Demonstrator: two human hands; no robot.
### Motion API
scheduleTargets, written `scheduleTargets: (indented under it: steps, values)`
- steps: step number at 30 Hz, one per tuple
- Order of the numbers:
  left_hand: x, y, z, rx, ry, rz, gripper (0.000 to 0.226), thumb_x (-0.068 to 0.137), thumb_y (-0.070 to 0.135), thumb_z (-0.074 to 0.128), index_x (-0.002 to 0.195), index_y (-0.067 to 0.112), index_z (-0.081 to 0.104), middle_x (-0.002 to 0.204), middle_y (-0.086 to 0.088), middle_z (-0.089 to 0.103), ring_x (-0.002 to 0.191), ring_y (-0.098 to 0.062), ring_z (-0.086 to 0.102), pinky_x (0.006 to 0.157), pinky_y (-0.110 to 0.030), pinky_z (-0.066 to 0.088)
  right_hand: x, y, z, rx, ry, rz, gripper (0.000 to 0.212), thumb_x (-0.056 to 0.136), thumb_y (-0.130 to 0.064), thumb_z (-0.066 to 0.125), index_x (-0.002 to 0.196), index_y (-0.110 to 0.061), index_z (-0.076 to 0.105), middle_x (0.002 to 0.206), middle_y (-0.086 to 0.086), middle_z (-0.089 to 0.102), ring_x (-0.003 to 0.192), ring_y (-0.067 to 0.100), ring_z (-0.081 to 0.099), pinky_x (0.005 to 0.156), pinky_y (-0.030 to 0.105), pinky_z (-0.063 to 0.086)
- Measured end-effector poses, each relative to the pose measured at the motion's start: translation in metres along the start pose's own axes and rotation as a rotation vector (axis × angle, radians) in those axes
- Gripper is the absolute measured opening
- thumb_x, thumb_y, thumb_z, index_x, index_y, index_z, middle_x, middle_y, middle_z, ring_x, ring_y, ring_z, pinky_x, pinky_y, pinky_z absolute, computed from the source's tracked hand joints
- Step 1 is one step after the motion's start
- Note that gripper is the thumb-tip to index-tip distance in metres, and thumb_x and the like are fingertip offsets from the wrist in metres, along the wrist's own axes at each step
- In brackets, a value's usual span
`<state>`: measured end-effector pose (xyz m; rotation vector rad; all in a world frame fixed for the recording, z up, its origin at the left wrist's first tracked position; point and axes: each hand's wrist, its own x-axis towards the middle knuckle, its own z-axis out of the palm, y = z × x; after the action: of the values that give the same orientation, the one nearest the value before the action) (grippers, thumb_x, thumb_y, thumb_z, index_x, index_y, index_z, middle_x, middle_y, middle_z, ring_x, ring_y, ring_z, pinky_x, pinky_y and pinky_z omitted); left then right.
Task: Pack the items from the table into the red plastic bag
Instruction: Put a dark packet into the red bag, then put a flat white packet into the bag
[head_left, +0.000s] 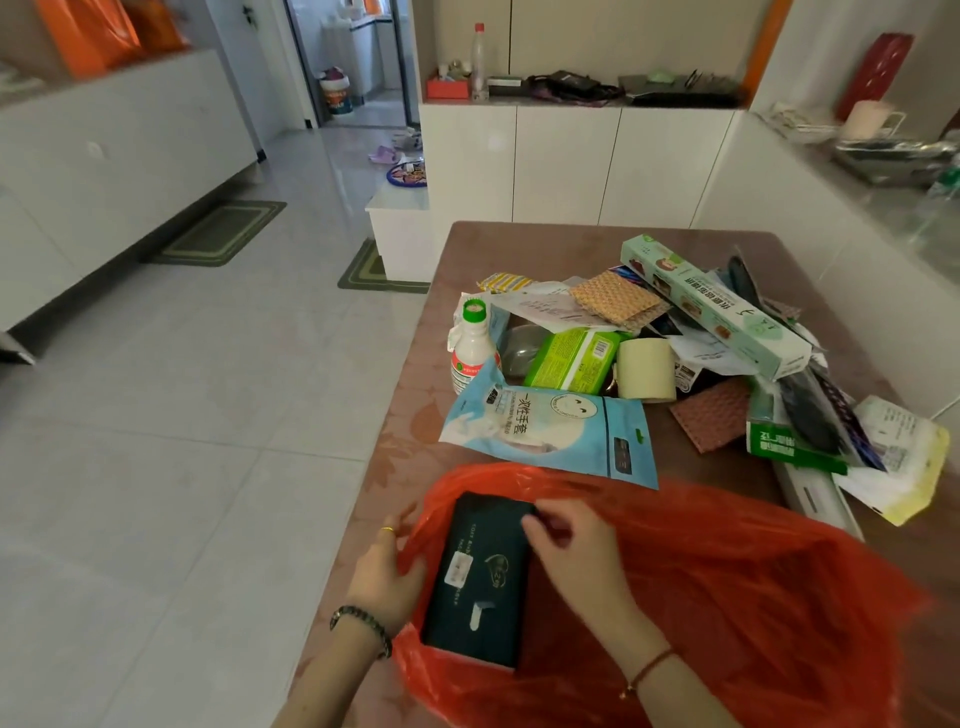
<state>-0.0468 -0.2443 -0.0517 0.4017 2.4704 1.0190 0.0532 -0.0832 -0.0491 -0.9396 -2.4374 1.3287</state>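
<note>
A red plastic bag (727, 582) lies spread over the near end of the brown table (545, 244). My left hand (387, 577) grips the bag's left rim and holds the mouth apart. My right hand (571, 551) holds the top right corner of a dark green pack (480, 577), which lies in the bag's mouth. Just beyond the bag lies a light blue pouch (550, 431). Farther back sits a pile: a white bottle with a green cap (470, 348), a green packet (571, 358), a cream tape roll (647, 369) and a long mint box (711, 301).
The table's left edge drops to a tiled floor (182, 441). White cabinets (571, 161) stand behind the table and a counter (893, 208) runs along the right. More packets and a green carton (779, 441) crowd the table's right side.
</note>
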Motion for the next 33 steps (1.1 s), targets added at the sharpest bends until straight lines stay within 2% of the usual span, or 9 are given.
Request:
scheduleTargets:
  steps: [3, 8, 13, 19, 22, 24, 27, 31, 33]
  values:
    - [0.004, 0.007, -0.003, 0.009, 0.088, 0.049, 0.066, 0.083, 0.028, 0.059, 0.140, 0.025, 0.027, 0.135, -0.002, 0.047, 0.116, -0.021, 0.051, 0.099, -0.035, 0.044, 0.030, -0.005, -0.029, -0.049, 0.290, -0.222, 0.031, 0.083, -0.007, 0.062, 0.113, -0.012, 0.060, 0.119, 0.005, 0.056, 0.115, 0.018, 0.052, 0.102, 0.029, 0.041]
    - [0.004, 0.042, 0.011, -0.015, 0.116, 0.267, 0.063, 0.083, 0.025, 0.060, 0.139, 0.024, 0.029, 0.128, 0.006, 0.040, 0.129, -0.015, 0.035, 0.105, -0.021, 0.026, 0.105, 0.006, -0.026, -0.566, -0.115, -0.108, 0.083, 0.078, -0.043, 0.062, 0.145, -0.023, 0.018, 0.155, 0.010, 0.015, 0.143, 0.029, 0.010, 0.114, 0.050, 0.011]
    - [0.012, 0.063, 0.025, -0.134, 0.051, 0.293, 0.060, 0.085, 0.022, 0.059, 0.138, 0.022, 0.031, 0.135, 0.004, 0.042, 0.124, -0.003, 0.037, 0.102, -0.014, 0.027, 0.125, 0.011, -0.024, -0.896, -0.283, -0.153, 0.067, 0.084, -0.029, 0.056, 0.142, -0.027, 0.024, 0.147, 0.009, 0.032, 0.134, 0.031, 0.028, 0.107, 0.056, 0.023]
    - [0.018, 0.084, 0.034, -0.459, -0.034, 0.220, 0.047, 0.086, 0.015, 0.057, 0.126, 0.026, 0.036, 0.130, 0.002, 0.046, 0.126, -0.012, 0.042, 0.105, -0.027, 0.037, 0.114, -0.013, -0.081, -0.504, 0.161, -0.152, 0.044, 0.086, -0.002, 0.047, 0.127, -0.019, 0.053, 0.102, 0.016, 0.068, 0.086, 0.034, 0.063, 0.066, 0.037, 0.049]
    - [0.017, 0.099, 0.038, -0.628, -0.066, 0.211, 0.042, 0.087, 0.010, 0.054, 0.123, 0.025, 0.037, 0.124, 0.002, 0.049, 0.109, -0.001, 0.052, 0.084, -0.009, 0.047, 0.092, -0.029, -0.121, -0.127, 0.324, -0.138, 0.031, 0.091, -0.009, 0.050, 0.121, -0.011, 0.056, 0.088, 0.009, 0.063, 0.077, 0.031, 0.062, 0.063, 0.038, 0.051]
    - [0.012, 0.106, 0.042, -0.678, -0.110, 0.238, 0.040, 0.088, 0.010, 0.053, 0.121, 0.027, 0.039, 0.119, 0.006, 0.051, 0.102, 0.004, 0.052, 0.080, -0.004, 0.047, 0.064, -0.034, -0.144, 0.204, 0.312, -0.101, 0.017, 0.092, -0.015, 0.051, 0.105, -0.018, 0.062, 0.084, -0.002, 0.064, 0.080, 0.022, 0.066, 0.068, 0.040, 0.055]
    - [0.007, 0.108, 0.053, -0.710, -0.230, 0.262, 0.032, 0.087, 0.027, 0.055, 0.114, 0.039, 0.044, 0.117, 0.010, 0.056, 0.112, -0.007, 0.053, 0.097, -0.026, 0.045, 0.014, -0.024, -0.157, 0.477, 0.190, 0.019, 0.016, 0.089, -0.014, 0.054, 0.084, -0.028, 0.061, 0.079, -0.007, 0.069, 0.069, 0.007, 0.069, 0.065, 0.031, 0.055]
    - [-0.007, 0.099, 0.068, -0.516, -0.333, 0.279, 0.022, 0.093, 0.023, 0.046, 0.108, 0.039, 0.043, 0.105, 0.014, 0.059, 0.089, 0.003, 0.061, 0.083, -0.018, 0.050, -0.032, 0.030, -0.132, 0.483, 0.108, 0.324, 0.013, 0.086, -0.010, 0.058, 0.094, -0.020, 0.063, 0.084, 0.005, 0.074, 0.072, 0.018, 0.072, 0.063, 0.034, 0.058]
    - [-0.011, 0.084, 0.071, -0.236, -0.218, 0.465, 0.029, 0.088, 0.023, 0.048, 0.109, 0.042, 0.043, 0.114, 0.015, 0.057, 0.100, 0.010, 0.056, 0.094, -0.016, 0.045, -0.050, 0.059, -0.124, 0.556, 0.059, 0.458, 0.018, 0.085, -0.005, 0.059, 0.101, -0.010, 0.064, 0.082, 0.008, 0.075, 0.072, 0.020, 0.072, 0.057, 0.029, 0.058]
